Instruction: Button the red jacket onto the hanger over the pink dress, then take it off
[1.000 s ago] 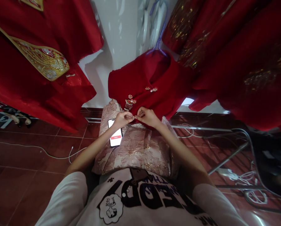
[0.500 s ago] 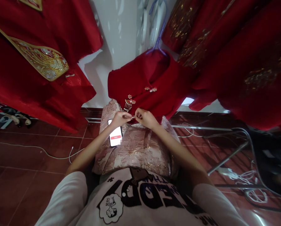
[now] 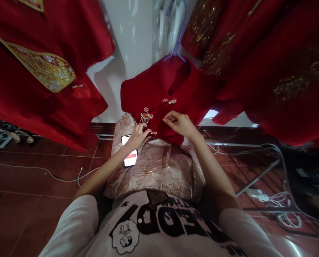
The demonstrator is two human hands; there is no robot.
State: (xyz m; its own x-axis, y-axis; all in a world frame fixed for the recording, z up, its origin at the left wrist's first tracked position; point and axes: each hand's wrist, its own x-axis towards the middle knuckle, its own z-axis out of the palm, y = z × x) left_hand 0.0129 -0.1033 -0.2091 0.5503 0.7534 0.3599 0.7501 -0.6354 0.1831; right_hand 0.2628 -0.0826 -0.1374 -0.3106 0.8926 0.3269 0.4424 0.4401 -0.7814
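Note:
A red garment [image 3: 148, 89] hangs from a purple hanger [image 3: 178, 44], its lower part resting over my lap. Beaded flower ornaments sit on it: a pair [image 3: 170, 101] by the neckline, a tasselled one [image 3: 146, 116] at the left and a small one [image 3: 154, 133] low down. My left hand [image 3: 138, 137] lies at the garment's lower left, fingers apart and curved, the fingertips by the tassel and the small ornament. Raised over the cloth, my right hand [image 3: 181, 123] has thumb and forefinger pinched together. Whatever is between them is too small to see.
A cushion-like bundle in shiny pink brocade [image 3: 154, 171] lies on my lap, with a lit phone [image 3: 130, 157] on it. Red garments with gold decoration hang left [image 3: 90, 32] and right [image 3: 256, 89]. A metal-framed black chair [image 3: 306, 185] and white cables [image 3: 274, 198] are at right.
My hands were together at the small ornament. The right hand has moved away, up and to the right. The left has shifted slightly left and its fingers have spread.

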